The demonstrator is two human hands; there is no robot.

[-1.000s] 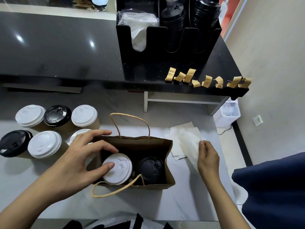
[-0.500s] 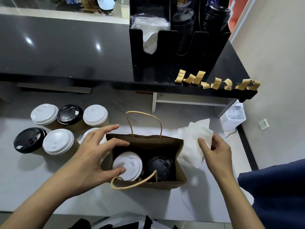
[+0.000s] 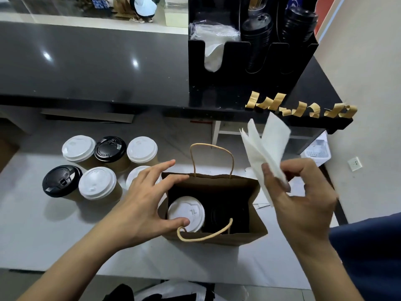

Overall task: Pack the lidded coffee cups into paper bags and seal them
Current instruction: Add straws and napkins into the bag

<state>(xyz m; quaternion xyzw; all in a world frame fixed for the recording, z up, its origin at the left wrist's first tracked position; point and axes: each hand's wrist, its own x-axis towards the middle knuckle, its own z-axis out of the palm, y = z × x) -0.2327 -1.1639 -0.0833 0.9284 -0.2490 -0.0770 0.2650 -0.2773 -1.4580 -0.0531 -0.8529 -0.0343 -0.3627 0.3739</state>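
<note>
**Head view: napkins lifted beside an open bag holding two cups**

Head camera looks down on a pale bench [image 3: 65,235] where a brown paper bag [image 3: 217,235] stands open, its two twine handles loose, one upright at the far side and one flopped over the near edge. Inside the bag sit two lidded cups side by side: a white-lidded cup [image 3: 186,210] on the left and a black-lidded cup [image 3: 227,216] on the right, deep in shadow.

The left hand [image 3: 143,205] is spread open at the bag's left side; its thumb rests on the rim of the white lid while the fingers reach along the bag's far left edge, straight and holding nothing.

The right hand [image 3: 303,196] is raised just right of the bag and pinches a small stack of white napkins [image 3: 267,146] between thumb and fingertips, the sheets fanning upward above the bag's right wall.

Left of the bag, six more lidded cups [image 3: 97,166] are grouped on the bench: two black-lidded, the rest white-lidded, one partly hidden behind the left hand.

On the dark raised counter behind stands a black organiser [image 3: 238,83] with napkins and stacked lids, and a row of brown tape strips [image 3: 303,107] hangs along the counter's front edge.
</note>
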